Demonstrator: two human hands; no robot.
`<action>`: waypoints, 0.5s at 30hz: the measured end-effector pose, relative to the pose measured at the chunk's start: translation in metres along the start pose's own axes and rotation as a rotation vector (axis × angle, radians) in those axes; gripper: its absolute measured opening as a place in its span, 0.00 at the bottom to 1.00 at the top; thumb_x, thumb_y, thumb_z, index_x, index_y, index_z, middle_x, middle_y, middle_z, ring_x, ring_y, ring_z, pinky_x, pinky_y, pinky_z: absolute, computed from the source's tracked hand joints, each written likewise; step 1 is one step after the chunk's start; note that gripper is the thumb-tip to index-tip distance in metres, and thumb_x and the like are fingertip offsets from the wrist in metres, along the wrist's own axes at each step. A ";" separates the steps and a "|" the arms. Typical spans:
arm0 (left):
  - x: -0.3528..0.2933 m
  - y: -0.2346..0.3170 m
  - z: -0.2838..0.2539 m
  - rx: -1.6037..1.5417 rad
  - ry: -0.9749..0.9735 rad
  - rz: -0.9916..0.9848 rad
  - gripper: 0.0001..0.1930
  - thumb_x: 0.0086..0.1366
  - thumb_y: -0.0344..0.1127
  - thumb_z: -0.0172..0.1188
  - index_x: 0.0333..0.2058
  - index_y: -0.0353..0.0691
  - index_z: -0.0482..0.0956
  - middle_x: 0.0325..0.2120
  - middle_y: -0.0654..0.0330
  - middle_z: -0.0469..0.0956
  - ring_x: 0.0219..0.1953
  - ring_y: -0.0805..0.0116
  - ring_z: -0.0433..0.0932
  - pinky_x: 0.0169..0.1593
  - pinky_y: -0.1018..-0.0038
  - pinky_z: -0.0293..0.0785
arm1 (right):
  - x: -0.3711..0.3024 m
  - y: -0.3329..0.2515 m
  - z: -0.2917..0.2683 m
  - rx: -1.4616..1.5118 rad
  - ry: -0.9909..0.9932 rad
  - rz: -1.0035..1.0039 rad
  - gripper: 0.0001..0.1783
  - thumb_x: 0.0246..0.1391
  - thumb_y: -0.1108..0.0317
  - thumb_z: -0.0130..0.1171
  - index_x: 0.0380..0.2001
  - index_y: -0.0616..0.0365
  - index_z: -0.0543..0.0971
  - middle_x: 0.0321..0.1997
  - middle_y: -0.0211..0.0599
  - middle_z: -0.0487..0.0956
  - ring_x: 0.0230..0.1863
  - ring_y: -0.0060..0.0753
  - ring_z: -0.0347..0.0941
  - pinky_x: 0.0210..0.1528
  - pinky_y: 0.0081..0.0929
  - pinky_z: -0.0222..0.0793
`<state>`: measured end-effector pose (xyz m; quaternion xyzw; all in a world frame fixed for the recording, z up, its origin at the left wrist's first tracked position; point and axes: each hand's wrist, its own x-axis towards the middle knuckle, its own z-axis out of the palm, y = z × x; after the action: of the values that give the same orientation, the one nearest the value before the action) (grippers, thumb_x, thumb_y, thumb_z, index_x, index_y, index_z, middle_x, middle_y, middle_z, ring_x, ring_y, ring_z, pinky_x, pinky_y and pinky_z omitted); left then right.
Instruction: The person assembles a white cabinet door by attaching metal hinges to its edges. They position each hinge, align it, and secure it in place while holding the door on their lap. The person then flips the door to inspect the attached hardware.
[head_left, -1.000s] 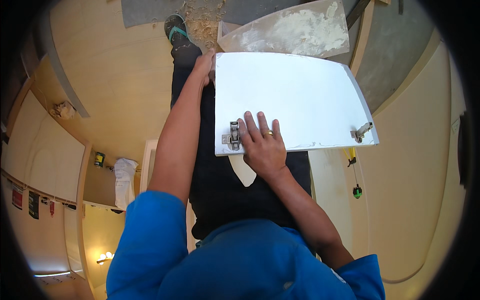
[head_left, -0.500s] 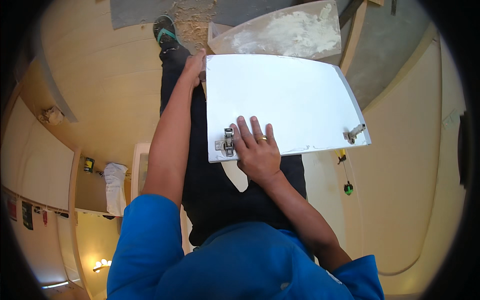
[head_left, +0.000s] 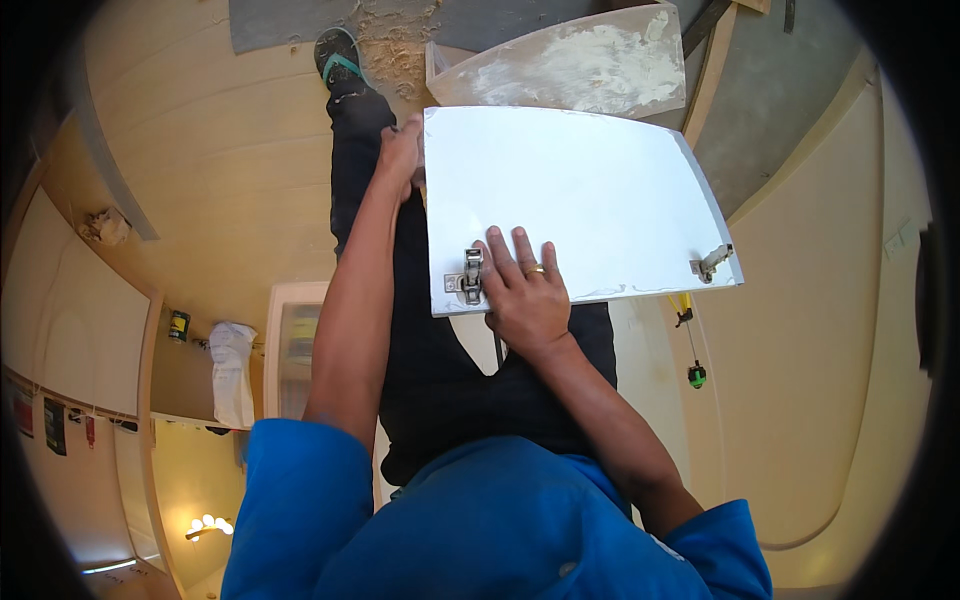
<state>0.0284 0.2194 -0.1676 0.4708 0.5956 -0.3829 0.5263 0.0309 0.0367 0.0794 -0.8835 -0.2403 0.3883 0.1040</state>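
Note:
A white cabinet door (head_left: 565,190) with a curved far edge lies across my thighs. One metal hinge (head_left: 466,277) is fixed at its near left corner, and a second hinge (head_left: 712,262) stands up at the near right corner. My right hand (head_left: 528,300) rests on the door beside the left hinge, fingers stretched out, a ring on one. At the door's left edge, my left hand (head_left: 402,155) is closed with the fingers partly hidden and smeared. What it holds, if anything, I cannot make out.
Beyond the door stands a curved wooden piece (head_left: 570,65) smeared with white filler. Wood shavings (head_left: 395,45) lie near my sandalled foot (head_left: 338,55). A tape measure (head_left: 697,374) with yellow tape is at the right. A light-framed box (head_left: 300,340) stands left of my legs.
My left hand has slid slightly nearer along the door's left edge. The door and my right hand have shifted a little to the right in view.

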 end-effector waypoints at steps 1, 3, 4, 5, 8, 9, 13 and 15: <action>-0.011 -0.005 -0.004 -0.007 -0.024 -0.006 0.38 0.71 0.57 0.60 0.61 0.26 0.63 0.46 0.45 0.77 0.39 0.57 0.83 0.33 0.61 0.82 | 0.000 0.004 0.000 -0.002 -0.006 -0.004 0.27 0.56 0.66 0.60 0.61 0.52 0.79 0.68 0.44 0.77 0.66 0.58 0.75 0.64 0.69 0.68; -0.025 -0.008 -0.009 -0.017 -0.075 -0.017 0.40 0.71 0.57 0.60 0.64 0.26 0.62 0.48 0.44 0.77 0.41 0.56 0.83 0.34 0.61 0.82 | -0.004 0.001 -0.001 0.011 -0.016 0.000 0.27 0.56 0.67 0.59 0.61 0.52 0.79 0.68 0.44 0.77 0.66 0.58 0.75 0.64 0.69 0.68; -0.016 -0.013 -0.010 -0.077 -0.092 0.002 0.40 0.71 0.58 0.60 0.64 0.26 0.61 0.48 0.44 0.77 0.41 0.56 0.83 0.35 0.62 0.82 | -0.004 0.002 -0.002 0.015 -0.012 0.001 0.27 0.56 0.67 0.59 0.61 0.52 0.79 0.68 0.44 0.77 0.66 0.58 0.75 0.64 0.69 0.68; 0.005 -0.021 -0.008 -0.059 -0.059 0.023 0.40 0.71 0.57 0.60 0.65 0.26 0.61 0.48 0.44 0.77 0.41 0.56 0.83 0.35 0.62 0.82 | -0.003 0.002 -0.003 0.019 -0.013 -0.002 0.27 0.57 0.67 0.59 0.61 0.52 0.79 0.68 0.45 0.77 0.66 0.58 0.75 0.64 0.69 0.68; 0.071 -0.014 -0.007 -0.089 -0.150 -0.037 0.42 0.71 0.57 0.60 0.67 0.27 0.58 0.49 0.42 0.77 0.38 0.55 0.83 0.32 0.57 0.82 | -0.002 -0.001 -0.006 0.010 -0.021 -0.021 0.28 0.56 0.66 0.59 0.62 0.52 0.78 0.69 0.45 0.76 0.67 0.57 0.73 0.64 0.69 0.68; 0.073 -0.006 -0.012 -0.102 -0.268 -0.056 0.42 0.71 0.57 0.61 0.67 0.28 0.57 0.47 0.43 0.77 0.35 0.55 0.83 0.29 0.55 0.80 | -0.001 0.001 -0.006 0.006 -0.032 -0.026 0.29 0.56 0.66 0.59 0.62 0.52 0.78 0.69 0.45 0.76 0.68 0.56 0.73 0.64 0.69 0.68; -0.027 -0.004 -0.007 0.002 -0.069 -0.021 0.30 0.72 0.56 0.59 0.54 0.32 0.69 0.38 0.53 0.79 0.31 0.64 0.82 0.29 0.64 0.79 | -0.002 0.004 -0.003 0.006 -0.033 -0.012 0.30 0.54 0.67 0.60 0.63 0.52 0.78 0.69 0.44 0.76 0.68 0.57 0.73 0.64 0.69 0.68; -0.060 -0.030 -0.017 0.010 -0.013 0.090 0.32 0.72 0.57 0.57 0.59 0.34 0.66 0.41 0.51 0.78 0.32 0.63 0.81 0.25 0.63 0.77 | 0.001 0.002 -0.004 0.022 -0.038 0.001 0.32 0.53 0.67 0.61 0.63 0.52 0.77 0.69 0.44 0.75 0.68 0.57 0.73 0.64 0.70 0.68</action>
<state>-0.0044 0.2184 -0.1071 0.4973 0.5686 -0.3649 0.5443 0.0347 0.0357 0.0810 -0.8749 -0.2376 0.4077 0.1090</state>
